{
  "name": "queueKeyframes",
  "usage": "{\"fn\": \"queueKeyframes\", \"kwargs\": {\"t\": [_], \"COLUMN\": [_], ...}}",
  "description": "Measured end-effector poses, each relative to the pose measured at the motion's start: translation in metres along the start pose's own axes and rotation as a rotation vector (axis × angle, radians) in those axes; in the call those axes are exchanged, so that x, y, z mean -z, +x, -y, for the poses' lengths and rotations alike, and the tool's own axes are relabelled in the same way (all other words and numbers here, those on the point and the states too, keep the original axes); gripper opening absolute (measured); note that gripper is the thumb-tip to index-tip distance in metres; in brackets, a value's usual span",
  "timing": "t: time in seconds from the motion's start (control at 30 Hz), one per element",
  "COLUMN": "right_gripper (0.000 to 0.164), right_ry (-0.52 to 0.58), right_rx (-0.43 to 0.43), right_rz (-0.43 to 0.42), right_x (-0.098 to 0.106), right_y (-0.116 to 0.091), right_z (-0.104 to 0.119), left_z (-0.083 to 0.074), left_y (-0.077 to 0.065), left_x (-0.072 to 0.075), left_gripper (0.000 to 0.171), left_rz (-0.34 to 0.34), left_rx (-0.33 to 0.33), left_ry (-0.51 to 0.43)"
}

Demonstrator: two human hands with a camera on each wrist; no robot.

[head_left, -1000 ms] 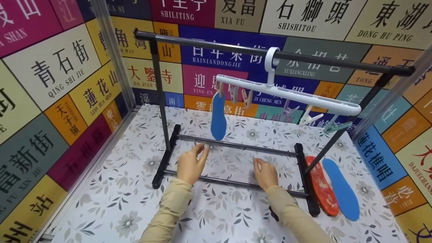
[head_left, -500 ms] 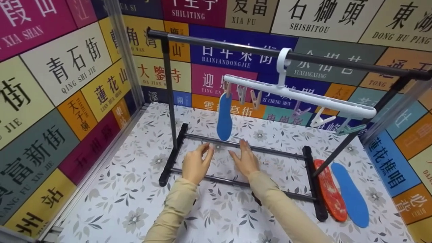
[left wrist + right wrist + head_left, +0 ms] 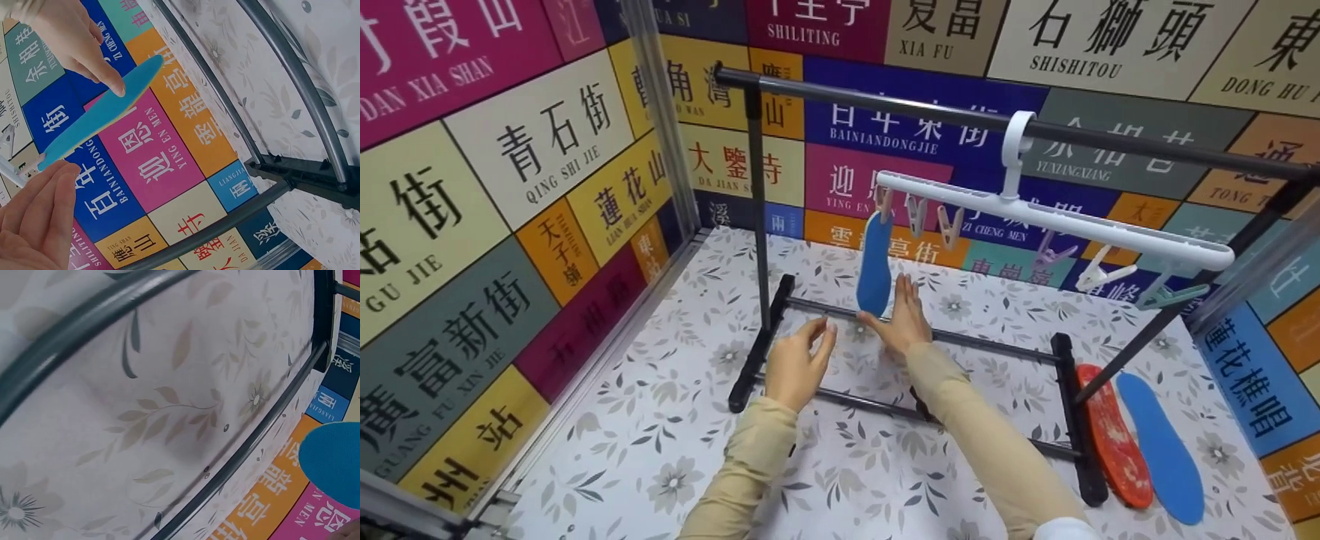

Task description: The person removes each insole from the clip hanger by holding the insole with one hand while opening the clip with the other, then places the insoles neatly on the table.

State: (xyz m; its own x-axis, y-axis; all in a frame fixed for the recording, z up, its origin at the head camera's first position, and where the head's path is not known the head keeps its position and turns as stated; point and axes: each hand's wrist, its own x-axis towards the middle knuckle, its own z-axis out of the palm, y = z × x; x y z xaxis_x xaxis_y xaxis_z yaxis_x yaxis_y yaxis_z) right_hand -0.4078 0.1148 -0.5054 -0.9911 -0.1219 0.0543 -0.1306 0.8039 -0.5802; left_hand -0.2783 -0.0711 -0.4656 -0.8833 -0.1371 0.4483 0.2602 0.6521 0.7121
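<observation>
A blue insole (image 3: 874,262) hangs upright from a clothes peg (image 3: 883,204) at the left end of a white clip hanger (image 3: 960,195). My right hand (image 3: 907,322) is just right of its lower end, fingers straight and thumb spread out. In the left wrist view that thumb's tip overlaps the insole (image 3: 101,109). My left hand (image 3: 795,364) is lower and to the left, thumb and fingers loosely bent with a gap between them, holding nothing. Only the insole's rounded end (image 3: 332,461) shows in the right wrist view, the right hand being mostly out of frame.
The hanger hooks over the top bar (image 3: 885,100) of a dark metal rack, whose lower bars (image 3: 997,343) run beneath my hands. Several more pegs (image 3: 1091,270) hang along it. A red insole (image 3: 1114,442) and another blue insole (image 3: 1162,450) lie by the rack's right foot.
My right hand has moved left and up to the hanging insole, its fingers straightening. The left hand keeps its pose. The head view has turned a little left.
</observation>
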Motion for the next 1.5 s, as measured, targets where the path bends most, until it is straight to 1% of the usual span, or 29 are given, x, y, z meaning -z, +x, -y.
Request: {"fn": "queueKeyframes", "kwargs": {"t": [0.17, 0.27, 0.4, 0.57, 0.67, 0.9, 1.07, 1.17, 1.33, 1.5], "right_gripper": [0.104, 0.105, 0.105, 0.102, 0.103, 0.110, 0.111, 0.103, 0.080, 0.066], "right_ry": [0.040, 0.060, 0.081, 0.098, 0.101, 0.082, 0.079, 0.068, 0.050, 0.072], "right_rx": [0.003, -0.028, -0.047, -0.012, 0.006, 0.039, 0.038, 0.059, 0.115, 0.139], "right_rz": [0.005, 0.012, 0.019, 0.034, 0.047, 0.081, 0.079, 0.049, -0.009, -0.034], "right_x": [0.002, 0.002, 0.002, -0.001, -0.005, -0.016, -0.022, -0.027, -0.037, -0.047], "right_y": [0.006, 0.006, 0.008, 0.009, 0.008, 0.004, 0.001, 0.001, -0.002, -0.010], "right_z": [0.000, -0.001, -0.002, 0.001, 0.003, 0.006, 0.006, 0.006, 0.007, 0.008], "left_z": [0.000, 0.000, 0.001, -0.003, -0.007, -0.013, -0.017, -0.019, -0.021, -0.026], "left_y": [0.000, -0.001, -0.001, 0.002, 0.005, 0.009, 0.013, 0.014, 0.018, 0.023], "left_x": [0.000, 0.000, 0.001, 0.003, 0.004, 0.005, 0.007, 0.007, 0.009, 0.009], "left_gripper": [0.034, 0.032, 0.032, 0.036, 0.038, 0.035, 0.035, 0.034, 0.034, 0.034], "left_rz": [-0.030, -0.047, -0.053, -0.022, -0.012, -0.028, -0.046, -0.063, -0.077, -0.096], "left_rx": [-0.023, -0.039, -0.041, -0.022, -0.009, -0.006, -0.037, -0.056, -0.076, -0.069], "left_ry": [0.016, 0.023, 0.041, 0.036, 0.031, 0.019, 0.019, 0.022, 0.029, 0.040]}}
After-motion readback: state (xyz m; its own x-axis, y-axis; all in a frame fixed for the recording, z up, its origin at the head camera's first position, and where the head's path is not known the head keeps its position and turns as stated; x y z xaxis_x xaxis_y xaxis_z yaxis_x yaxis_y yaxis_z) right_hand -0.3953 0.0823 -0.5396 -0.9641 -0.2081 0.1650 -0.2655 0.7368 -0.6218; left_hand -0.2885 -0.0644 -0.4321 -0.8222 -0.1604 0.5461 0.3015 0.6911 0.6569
